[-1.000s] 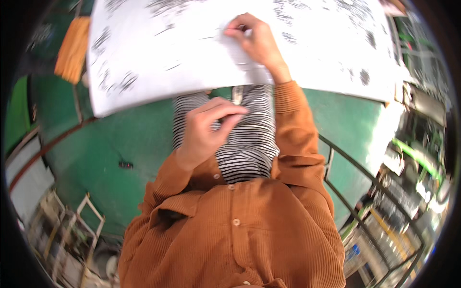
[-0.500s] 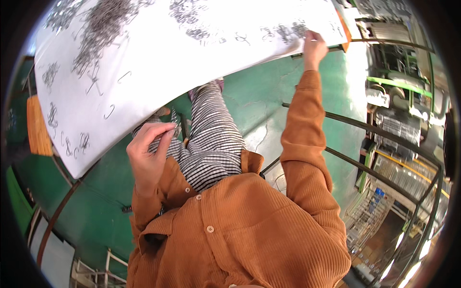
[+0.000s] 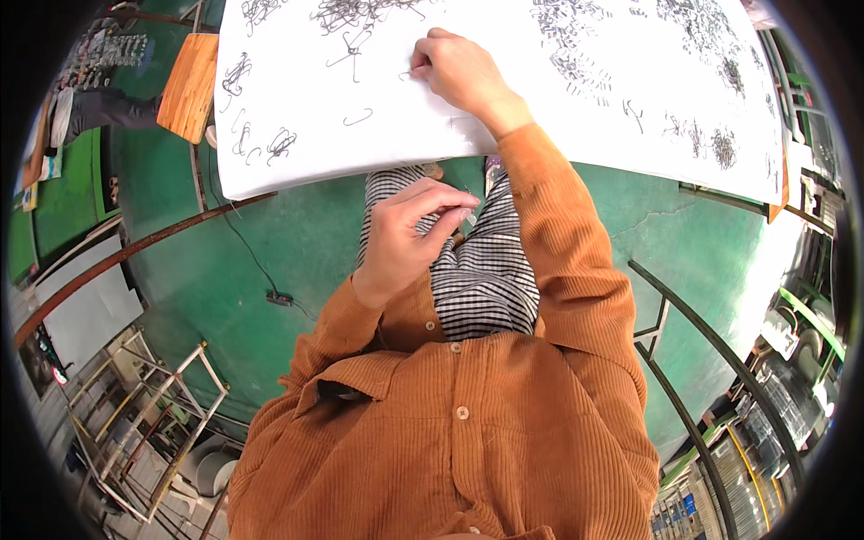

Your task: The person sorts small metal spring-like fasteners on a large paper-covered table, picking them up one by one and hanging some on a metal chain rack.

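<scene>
A small pale piece (image 3: 468, 217) sits pinched between the thumb and fingertips of the left hand (image 3: 407, 236), held over the lap; it is too small to make out its shape. Thin bent wire hooks (image 3: 358, 117) lie scattered singly and in tangled grey clumps on a white sheet (image 3: 540, 108), and the right hand (image 3: 459, 74) rests on one among them.

The white table (image 3: 297, 153) is cut off at the top edge; its wire pieces (image 3: 576, 63) blur.
</scene>
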Motion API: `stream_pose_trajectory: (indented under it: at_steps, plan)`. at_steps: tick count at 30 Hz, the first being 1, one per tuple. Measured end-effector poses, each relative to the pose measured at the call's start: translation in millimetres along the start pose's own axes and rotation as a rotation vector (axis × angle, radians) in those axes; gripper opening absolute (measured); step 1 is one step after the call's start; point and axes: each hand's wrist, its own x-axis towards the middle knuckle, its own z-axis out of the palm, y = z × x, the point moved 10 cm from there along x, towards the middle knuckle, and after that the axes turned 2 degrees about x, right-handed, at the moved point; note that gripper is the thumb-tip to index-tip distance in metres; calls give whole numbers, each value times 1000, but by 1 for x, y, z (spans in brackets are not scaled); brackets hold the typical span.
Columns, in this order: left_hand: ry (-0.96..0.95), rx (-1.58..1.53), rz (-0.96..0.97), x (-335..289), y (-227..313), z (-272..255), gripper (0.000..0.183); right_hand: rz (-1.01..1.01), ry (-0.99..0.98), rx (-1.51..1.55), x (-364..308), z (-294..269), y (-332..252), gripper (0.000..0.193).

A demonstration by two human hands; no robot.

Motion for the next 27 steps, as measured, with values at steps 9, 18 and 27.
stream_pose_trajectory:
  at_steps: [9, 18, 27]
  plan:
    - [79, -26, -2, -2, -7, -1, 13, 205, 76, 261, -76, -51, 1, 7]
    - [129, -246, -91, -1, -23, 1, 22, 570, 341, 1118, -190, -60, -25, 8]
    - [103, -158, -72, -3, -5, 5, 26, 420, 404, 987, -180, -62, -34, 10]
